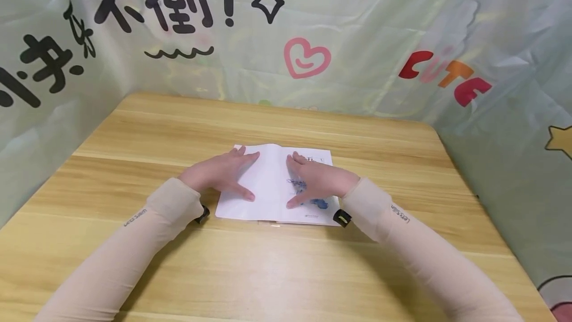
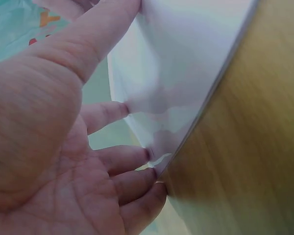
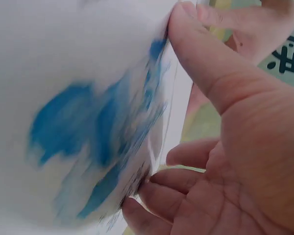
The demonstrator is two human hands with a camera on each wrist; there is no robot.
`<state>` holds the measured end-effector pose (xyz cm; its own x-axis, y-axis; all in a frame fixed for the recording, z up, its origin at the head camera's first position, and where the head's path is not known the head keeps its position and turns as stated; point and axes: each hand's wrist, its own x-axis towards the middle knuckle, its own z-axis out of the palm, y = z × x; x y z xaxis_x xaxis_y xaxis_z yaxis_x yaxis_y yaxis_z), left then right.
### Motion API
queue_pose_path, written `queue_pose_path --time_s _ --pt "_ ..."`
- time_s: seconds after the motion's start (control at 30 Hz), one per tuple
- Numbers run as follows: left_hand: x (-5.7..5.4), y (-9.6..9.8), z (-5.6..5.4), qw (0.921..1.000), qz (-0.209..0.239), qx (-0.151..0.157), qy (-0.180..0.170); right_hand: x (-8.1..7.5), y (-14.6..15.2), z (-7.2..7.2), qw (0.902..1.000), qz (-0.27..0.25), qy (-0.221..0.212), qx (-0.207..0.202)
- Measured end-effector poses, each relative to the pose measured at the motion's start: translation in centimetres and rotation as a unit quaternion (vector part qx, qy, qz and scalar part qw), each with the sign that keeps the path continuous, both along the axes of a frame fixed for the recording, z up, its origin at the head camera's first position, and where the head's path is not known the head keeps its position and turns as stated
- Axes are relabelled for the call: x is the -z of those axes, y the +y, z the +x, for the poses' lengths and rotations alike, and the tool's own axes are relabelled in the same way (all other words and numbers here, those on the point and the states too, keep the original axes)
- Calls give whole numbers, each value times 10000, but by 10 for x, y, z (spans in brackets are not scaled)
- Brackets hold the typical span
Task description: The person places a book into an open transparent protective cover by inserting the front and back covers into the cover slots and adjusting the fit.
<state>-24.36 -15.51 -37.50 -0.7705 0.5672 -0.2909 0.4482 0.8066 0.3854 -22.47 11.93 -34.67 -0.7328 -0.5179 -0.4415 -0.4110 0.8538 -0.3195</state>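
An open book [image 1: 270,178] lies on the table, its left page blank white. The right page [image 3: 44,58] carries a blue ink picture and dark lettering near its top. My left hand [image 1: 223,172] rests on the left page, thumb and fingers spread. In the left wrist view, its fingertips [image 2: 146,152] touch the white page near the edge. On the other side my right hand [image 1: 325,181] lies over the printed page, covering part of the picture. The right wrist view has its thumb and fingertips [image 3: 159,185] against the paper, fingers extended.
The wooden table [image 1: 277,272] reaches out on all sides of the book. A printed curtain [image 1: 357,29] with lettering and a pink heart hangs behind and beside it. Each wrist wears a dark strap [image 1: 342,217] at the sleeve cuff.
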Motion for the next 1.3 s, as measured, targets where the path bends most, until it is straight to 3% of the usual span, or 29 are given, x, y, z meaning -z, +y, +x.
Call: queue_pose_path --time_s 0.3,0.77,0.93,1.3 --pt "-3 4 2 10000 -70 -48 -27 2 33 -9 9998 -73 87 174" --pt "-4 6 4 10000 -28 -60 -50 8 68 -46 9965 -218 503 628" --pt "-4 7 5 9999 -48 -78 -47 7 70 -54 9945 -233 799 634" --pt "-5 8 5 9998 -39 -166 -94 9 67 -62 9927 -262 641 987"
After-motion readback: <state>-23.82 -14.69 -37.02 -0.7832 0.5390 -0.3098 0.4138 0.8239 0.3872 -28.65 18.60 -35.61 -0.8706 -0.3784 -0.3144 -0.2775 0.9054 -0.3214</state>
